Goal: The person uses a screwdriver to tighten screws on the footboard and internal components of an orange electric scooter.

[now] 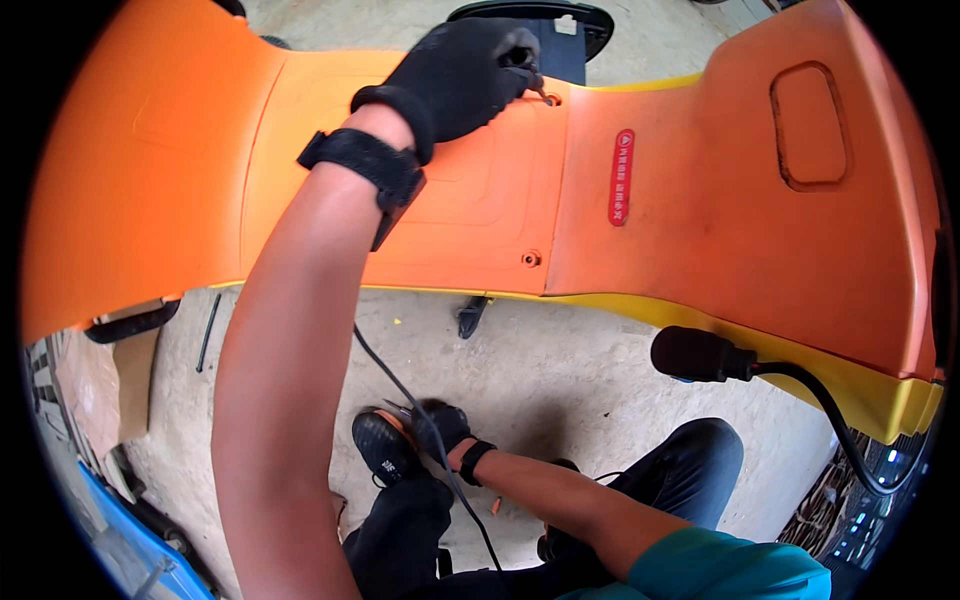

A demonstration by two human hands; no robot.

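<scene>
Above, the left hand (465, 80) pinches a thin piece (541, 95) at the orange panel (480, 220) hole (554, 100) (right hand (440, 428): cannot tell its grip).

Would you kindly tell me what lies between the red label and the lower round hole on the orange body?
The head view shows a panel seam between the red label and lower hole, otherwise bare orange surface.

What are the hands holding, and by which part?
Left black-gloved hand: a thin, brownish, rod-like piece, apparently by its upper end. Right black-gloved hand: a thin, grey, pointed piece shows beside it; hold unclear.
</scene>
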